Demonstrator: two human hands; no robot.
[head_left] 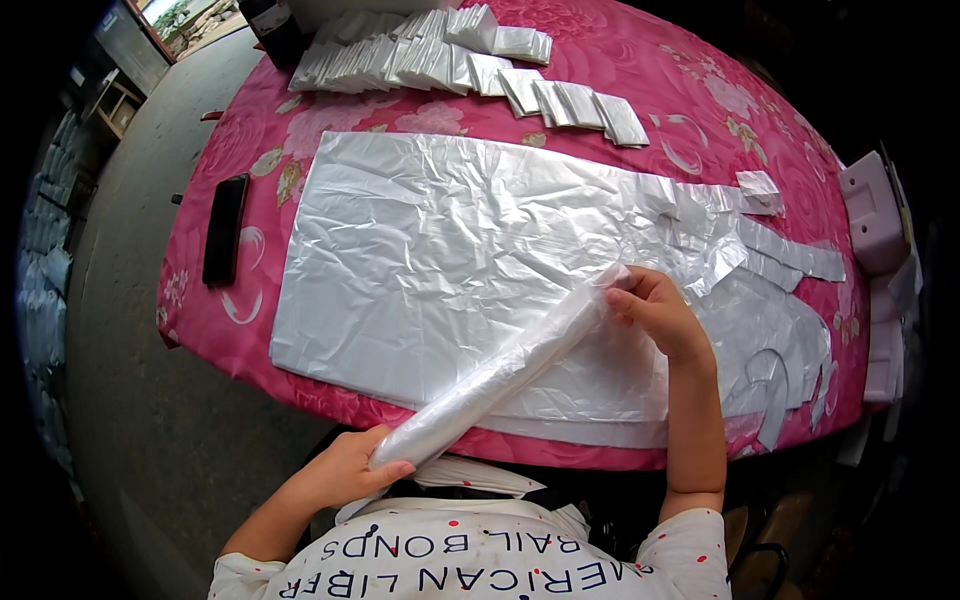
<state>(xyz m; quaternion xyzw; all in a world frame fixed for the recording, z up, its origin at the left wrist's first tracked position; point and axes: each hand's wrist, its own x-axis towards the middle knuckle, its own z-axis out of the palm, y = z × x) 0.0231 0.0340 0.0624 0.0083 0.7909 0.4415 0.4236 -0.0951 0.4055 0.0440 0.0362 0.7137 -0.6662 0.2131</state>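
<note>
A long, narrow folded clear plastic bag (500, 368) slants between my two hands. My left hand (350, 466) grips its lower end at the table's near edge, thumb on top and the other fingers partly hidden beneath. At the upper end, my right hand (655, 308) pinches the plastic between thumb and fingers. Under it lies a broad, flat stack of crinkled, whitish plastic bags (420, 230), whose handle-like strips spread to the right. A small folded square of plastic (759, 190) rests by the upper strips.
The table wears a pink floral cloth (205, 325). Rows of small folded plastic packets (430, 62) line its far side, beside a dark bottle (270, 28). A black phone (226, 230) lies at the left. Pale lilac containers (872, 215) stand past the right edge.
</note>
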